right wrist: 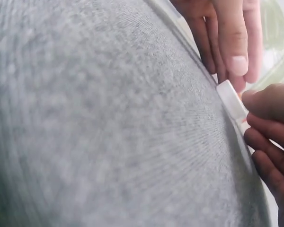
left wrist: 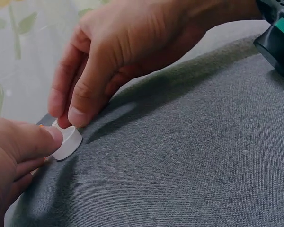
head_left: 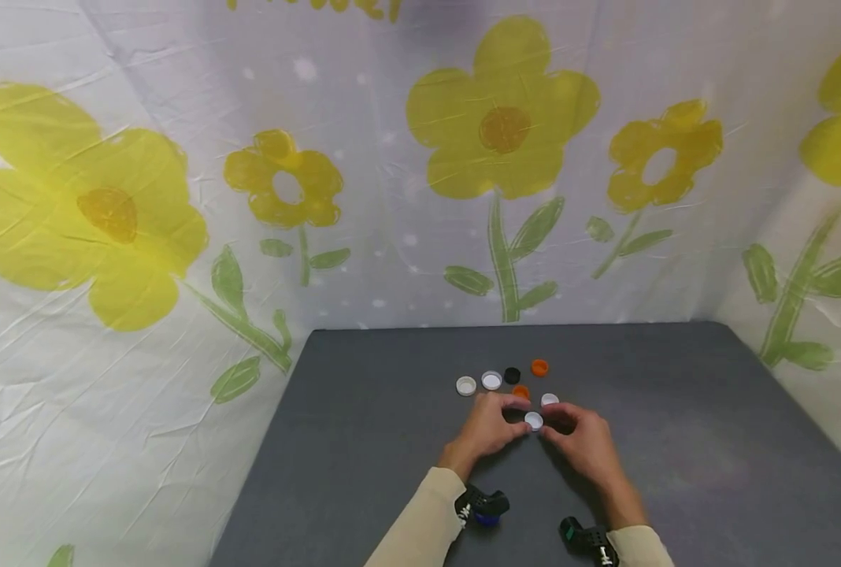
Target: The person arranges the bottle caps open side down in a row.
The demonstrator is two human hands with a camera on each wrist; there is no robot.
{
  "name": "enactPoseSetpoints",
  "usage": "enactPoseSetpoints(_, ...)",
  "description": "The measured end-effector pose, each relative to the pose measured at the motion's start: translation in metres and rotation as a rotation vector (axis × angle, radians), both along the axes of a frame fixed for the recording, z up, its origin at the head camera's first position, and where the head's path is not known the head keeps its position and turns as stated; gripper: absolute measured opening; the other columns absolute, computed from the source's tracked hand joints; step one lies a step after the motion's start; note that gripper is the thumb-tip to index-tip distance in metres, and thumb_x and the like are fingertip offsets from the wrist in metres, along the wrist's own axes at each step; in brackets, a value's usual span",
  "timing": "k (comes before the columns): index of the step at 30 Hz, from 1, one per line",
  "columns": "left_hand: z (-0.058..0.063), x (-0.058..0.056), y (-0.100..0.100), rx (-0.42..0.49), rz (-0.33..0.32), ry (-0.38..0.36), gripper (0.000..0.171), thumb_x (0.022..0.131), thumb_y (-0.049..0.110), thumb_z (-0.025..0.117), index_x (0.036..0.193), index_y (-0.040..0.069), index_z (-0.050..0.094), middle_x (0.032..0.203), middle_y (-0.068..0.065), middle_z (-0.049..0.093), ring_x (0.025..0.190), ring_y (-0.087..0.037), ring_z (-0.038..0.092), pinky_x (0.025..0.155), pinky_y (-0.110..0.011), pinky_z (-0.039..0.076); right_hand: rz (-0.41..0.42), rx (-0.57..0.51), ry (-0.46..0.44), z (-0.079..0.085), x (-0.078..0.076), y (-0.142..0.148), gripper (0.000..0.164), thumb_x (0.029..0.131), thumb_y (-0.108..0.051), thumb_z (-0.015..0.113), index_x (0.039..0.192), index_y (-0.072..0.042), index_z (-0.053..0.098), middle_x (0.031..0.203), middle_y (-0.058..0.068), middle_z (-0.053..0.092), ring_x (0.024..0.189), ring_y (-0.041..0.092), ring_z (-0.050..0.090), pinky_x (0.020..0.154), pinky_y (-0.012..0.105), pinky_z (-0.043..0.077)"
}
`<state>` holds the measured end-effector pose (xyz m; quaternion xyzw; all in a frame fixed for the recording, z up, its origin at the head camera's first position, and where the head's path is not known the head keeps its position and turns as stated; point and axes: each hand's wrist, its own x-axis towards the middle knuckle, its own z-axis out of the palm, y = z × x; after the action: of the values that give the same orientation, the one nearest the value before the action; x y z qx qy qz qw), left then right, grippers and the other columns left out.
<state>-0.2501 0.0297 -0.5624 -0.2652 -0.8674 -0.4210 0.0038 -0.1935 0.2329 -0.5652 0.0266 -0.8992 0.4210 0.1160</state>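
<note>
Between the fingertips of both hands is a small white cap [head_left: 534, 421], its round face toward the head camera and its lower edge close on the dark table in the left wrist view. My left hand [head_left: 487, 429] reaches it from the left, thumb at the rim and index finger along the far side. From the right, my right hand [head_left: 589, 447] holds its other edge with thumb and fingers. Just beyond the fingertips sit another white cap [head_left: 550, 399] and an orange cap [head_left: 520, 391], which the left hand partly hides.
Farther back on the grey table [head_left: 364, 441] lie a white cap [head_left: 466, 386], a second white one [head_left: 491, 381], a black cap [head_left: 512, 376] and an orange cap [head_left: 539, 368]. A flower-printed sheet [head_left: 385, 260] hangs behind and beside the table.
</note>
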Motion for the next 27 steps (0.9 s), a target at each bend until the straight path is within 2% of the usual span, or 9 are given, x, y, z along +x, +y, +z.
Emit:
enactPoseSetpoints(6, -0.0022, 0.0005, 0.003, -0.023, 0.022, 0.036, 0.032, 0.088, 0.015, 0.093, 0.119, 0.012, 0.085, 0.117, 0.002, 0.084, 0.114, -0.005, 0.075, 0.105, -0.023, 0.057, -0.008, 0.039, 0.005, -0.0005, -0.0019, -0.0028, 0.033, 0.09, -0.009, 0.09, 0.121, -0.007, 0.081, 0.113, 0.009, 0.084, 0.102, 0.028, 0.079, 0.097, 0.055, 0.061)
enactPoseSetpoints(18, -0.0063, 0.0077, 0.0086, -0.042, 0.074, 0.099, 0.022, 0.089, 0.009, 0.091, 0.111, 0.012, 0.087, 0.107, 0.003, 0.086, 0.103, -0.008, 0.077, 0.096, -0.023, 0.059, -0.009, 0.041, 0.019, -0.0051, -0.0031, -0.0061, 0.024, 0.09, -0.008, 0.09, 0.113, -0.013, 0.083, 0.106, 0.003, 0.084, 0.098, 0.025, 0.078, 0.094, 0.05, 0.06)
enactPoseSetpoints(27, -0.008, 0.0069, 0.0094, -0.037, 0.072, 0.084, 0.02, 0.091, 0.012, 0.09, 0.111, 0.014, 0.088, 0.107, 0.005, 0.085, 0.104, -0.006, 0.076, 0.097, -0.022, 0.058, -0.012, 0.052, 0.028, -0.0041, -0.0029, -0.0054, 0.023, 0.089, -0.009, 0.09, 0.111, -0.013, 0.083, 0.104, 0.002, 0.083, 0.097, 0.024, 0.076, 0.092, 0.05, 0.06)
